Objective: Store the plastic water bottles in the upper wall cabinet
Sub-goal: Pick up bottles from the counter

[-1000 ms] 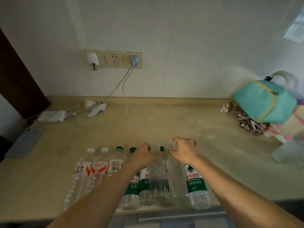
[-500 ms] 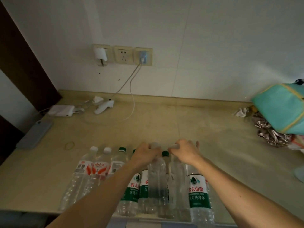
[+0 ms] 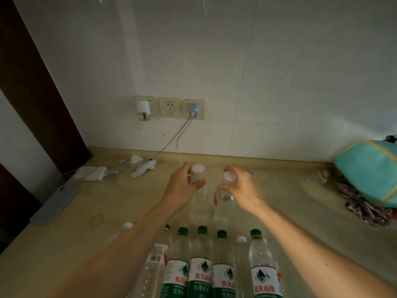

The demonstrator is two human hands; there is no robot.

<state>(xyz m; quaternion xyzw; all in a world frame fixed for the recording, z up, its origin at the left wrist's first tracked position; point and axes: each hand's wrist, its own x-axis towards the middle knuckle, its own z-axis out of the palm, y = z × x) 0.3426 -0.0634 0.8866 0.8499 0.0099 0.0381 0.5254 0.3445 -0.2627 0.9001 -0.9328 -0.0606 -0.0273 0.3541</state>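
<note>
Beige surface (image 3: 279,211) runs wall to wall; upper wall cabinet not in view, presumably above the frame.

Teal bag (image 3: 369,171) sits at the far right on the surface, crumpled foil wrapper (image 3: 363,209) just beside and under it. Far left: grey phone (image 3: 53,205), white power adapter (image 3: 90,173), white handheld device (image 3: 144,167) with cable (image 3: 171,143) running up to the wall sockets (image 3: 169,107). None of these appear to block a lift upward.

Row of plastic bottles (image 3: 199,265) stands at the near edge, mostly green-capped, a few white-capped. All of them left to store.

Two clear bottles are off the surface, held out past the row. Left hand (image 3: 182,188) grips the neck of one white-capped bottle (image 3: 198,175), fingers wrapped round it. Right hand (image 3: 242,188) grips the neck of the second bottle (image 3: 226,190), fingers curled about it below the cap.

Judgement: task at an early stage, first pair in hand, nothing seen stored. Remaining: raise the pair to the cabinet, then come back for the row.
</note>
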